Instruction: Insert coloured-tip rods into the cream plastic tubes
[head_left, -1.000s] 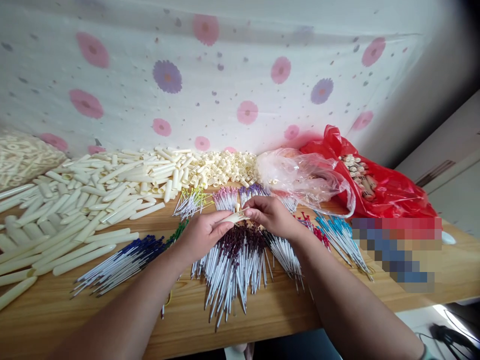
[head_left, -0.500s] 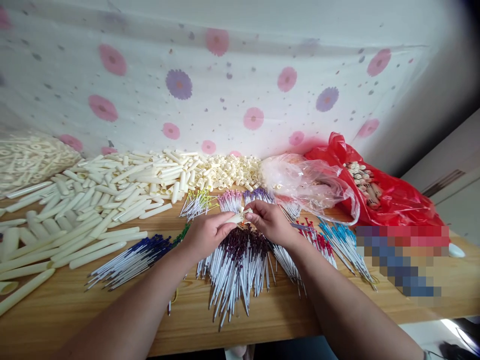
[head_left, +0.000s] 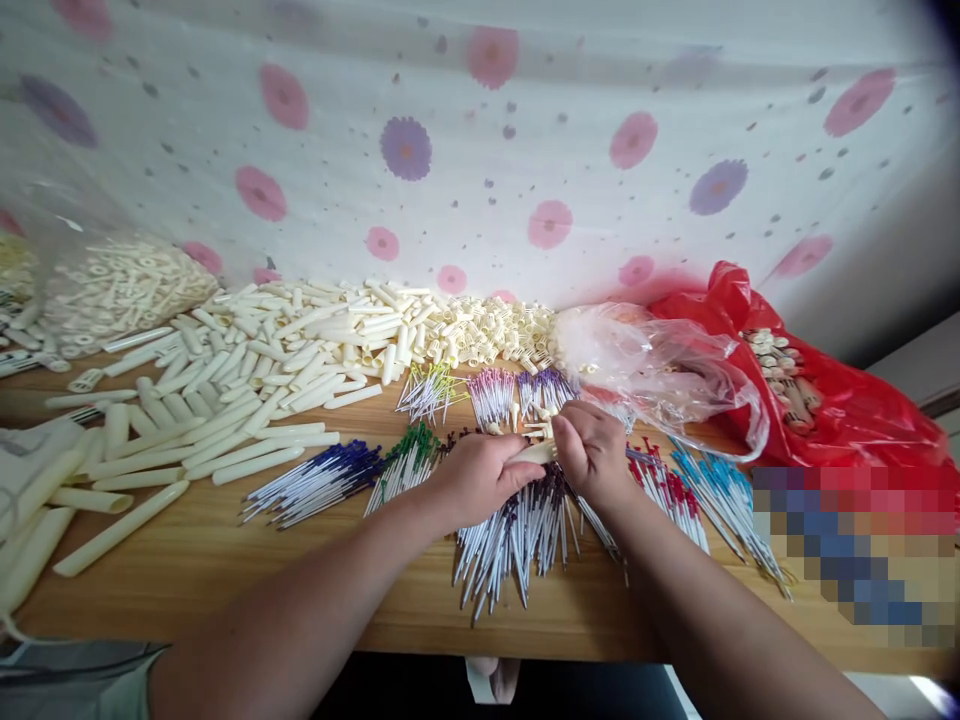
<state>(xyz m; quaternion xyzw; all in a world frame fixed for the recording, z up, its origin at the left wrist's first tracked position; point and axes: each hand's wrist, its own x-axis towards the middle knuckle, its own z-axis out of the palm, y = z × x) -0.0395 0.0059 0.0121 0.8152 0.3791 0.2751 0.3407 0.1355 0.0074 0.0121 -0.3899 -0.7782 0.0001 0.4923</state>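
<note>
My left hand (head_left: 480,478) is closed, thumb and fingers pinching a short cream pen barrel piece (head_left: 534,453). My right hand (head_left: 594,452) is curled into a fist right at the far end of that piece; whatever its fingers grip is hidden. Below both hands fans a pile of pen refills with dark maroon ends (head_left: 510,550). Green-ended refills (head_left: 411,455) and dark blue-ended refills (head_left: 319,482) lie to the left. Red-ended refills (head_left: 667,490) and light blue-ended refills (head_left: 724,500) lie to the right. Small cream pieces show just beyond my fingers.
Cream pen tubes (head_left: 247,370) cover the table's left and back, running into short slotted pieces (head_left: 487,330). Yellow, pink and purple refills (head_left: 540,390) sit behind my hands. A clear plastic bag (head_left: 652,350) and a red bag (head_left: 862,390) stand at right; another filled bag (head_left: 135,290) is at left.
The view has shifted left, so everything appears further right. My right hand has gone from a fingertip pinch at the piece to a tighter fist with the thumb raised. My left hand keeps its hold.
</note>
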